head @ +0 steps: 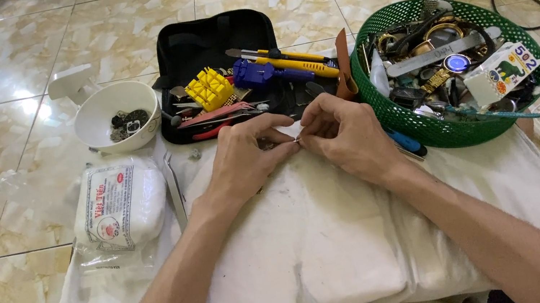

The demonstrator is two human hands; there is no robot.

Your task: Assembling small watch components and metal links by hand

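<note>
Over the white cushion (314, 239), a tiny metal part (296, 140), too small to identify, is pinched between the left hand (242, 160) and right hand (348, 135), fingertips meeting, wrists resting down.

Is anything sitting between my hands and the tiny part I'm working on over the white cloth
Nothing visible does. The left hand and right hand already meet fingertip to fingertip on the tiny part above the white cloth. The tool case and green basket lie beyond them, apart from the pinch.
</note>
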